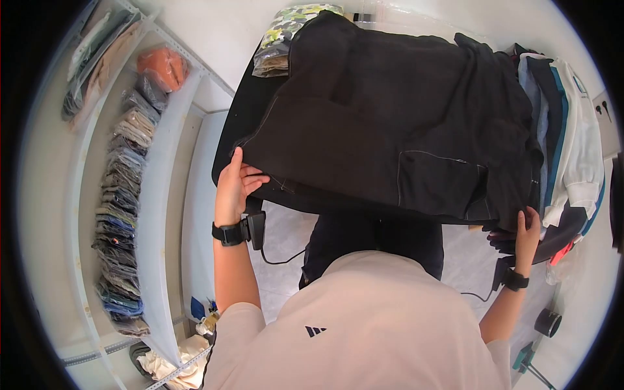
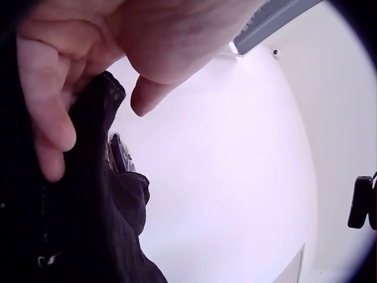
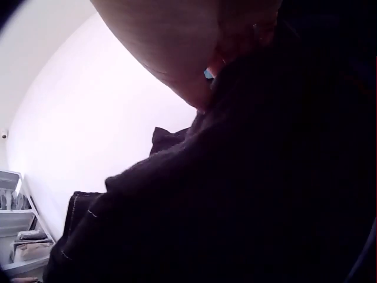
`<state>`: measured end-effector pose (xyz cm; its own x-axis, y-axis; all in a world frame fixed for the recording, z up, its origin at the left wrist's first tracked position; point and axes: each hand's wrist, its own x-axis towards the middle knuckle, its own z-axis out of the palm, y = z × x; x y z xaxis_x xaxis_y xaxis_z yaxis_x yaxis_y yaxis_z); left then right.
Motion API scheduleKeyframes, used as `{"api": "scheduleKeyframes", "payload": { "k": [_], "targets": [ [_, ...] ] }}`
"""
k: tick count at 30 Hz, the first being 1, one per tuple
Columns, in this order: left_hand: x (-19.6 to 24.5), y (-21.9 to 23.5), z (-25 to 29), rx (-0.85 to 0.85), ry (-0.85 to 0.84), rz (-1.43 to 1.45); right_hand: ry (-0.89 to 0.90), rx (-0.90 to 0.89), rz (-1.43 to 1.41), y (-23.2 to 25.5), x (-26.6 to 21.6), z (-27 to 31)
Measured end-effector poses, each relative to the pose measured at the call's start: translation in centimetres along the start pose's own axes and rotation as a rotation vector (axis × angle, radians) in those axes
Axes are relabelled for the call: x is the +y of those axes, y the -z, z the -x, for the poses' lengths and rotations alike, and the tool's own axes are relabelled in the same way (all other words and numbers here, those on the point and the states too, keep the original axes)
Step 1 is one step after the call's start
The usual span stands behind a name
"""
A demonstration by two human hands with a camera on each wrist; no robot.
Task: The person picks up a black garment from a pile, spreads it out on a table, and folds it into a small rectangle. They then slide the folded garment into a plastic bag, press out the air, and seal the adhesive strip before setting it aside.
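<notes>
A black garment [image 1: 364, 117] with pale stitching and a stitched patch pocket [image 1: 442, 182] lies spread over a black table [image 1: 237, 130]. At its near left corner is my left hand [image 1: 240, 179], fingers laid on the cloth. In the left wrist view, the stitched edge [image 2: 112, 88] passes between the fingers and the thumb, which stands apart from it. My right hand [image 1: 530, 231] pinches the near right corner between thumb and fingers. Dark cloth [image 3: 235, 188] fills much of the right wrist view, and the fingertips are hidden there.
Behind the garment's left side sits a patterned bundle [image 1: 302, 23] beside plastic-wrapped clothing [image 1: 272, 60]. Several garments, including a white one [image 1: 582, 169], hang at the right. Shelves on the left hold stacked bagged clothes [image 1: 120, 214] and an orange bundle [image 1: 162, 68].
</notes>
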<state>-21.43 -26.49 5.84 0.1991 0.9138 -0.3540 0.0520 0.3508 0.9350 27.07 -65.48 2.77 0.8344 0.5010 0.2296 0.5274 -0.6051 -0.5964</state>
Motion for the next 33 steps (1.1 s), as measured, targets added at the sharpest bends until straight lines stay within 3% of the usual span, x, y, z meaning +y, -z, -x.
{"api": "scheduleKeyframes", "payload": {
  "k": [3,5,7,9,11,14,16,17,19,25,27,31,33],
  "targets": [
    [0.9,-1.3,-1.1,-0.054,0.014,0.002,0.087,0.113,0.056,-0.9,0.5,0.4],
    [1.2,-2.4,-1.8,0.039,-0.139,0.001,0.195,0.148,0.226,-1.1,0.5,0.2],
    [2.3,-2.6,-1.8,-0.005,-0.201,0.127,0.184,0.142,0.201,-1.1,0.4,0.0],
    [3.6,-2.6,-1.0,0.074,-0.498,0.232,0.166,0.130,0.186,-1.1,0.6,0.1],
    [4.2,-0.8,-0.8,0.025,-0.531,0.247,0.179,0.116,0.136,-1.1,1.2,0.0],
    [3.1,0.4,-0.7,0.090,-0.585,0.238,0.191,0.120,0.139,-1.0,0.8,0.2],
    [0.6,1.6,-2.1,0.423,-0.662,0.069,0.190,0.120,0.143,-1.0,0.7,0.1],
    [0.2,2.0,-2.0,0.423,-0.664,0.066,0.190,0.118,0.152,-1.0,0.8,0.1],
    [-0.1,2.1,-1.3,0.466,-0.491,-0.105,0.208,0.126,0.161,-1.0,1.1,0.1],
    [-0.2,1.1,-3.6,0.223,-0.440,-0.457,0.199,0.152,0.153,-1.3,1.3,-0.1],
    [0.1,0.4,-4.6,0.247,-0.565,-1.141,0.242,0.181,0.175,-1.2,0.4,0.2],
    [0.0,1.2,-5.9,-0.037,-0.608,-0.933,0.289,0.159,0.158,0.1,-1.3,0.8],
    [-0.2,3.5,-7.7,-0.034,-0.549,-0.802,0.129,0.095,-0.019,1.0,-1.8,1.2]
  ]
}}
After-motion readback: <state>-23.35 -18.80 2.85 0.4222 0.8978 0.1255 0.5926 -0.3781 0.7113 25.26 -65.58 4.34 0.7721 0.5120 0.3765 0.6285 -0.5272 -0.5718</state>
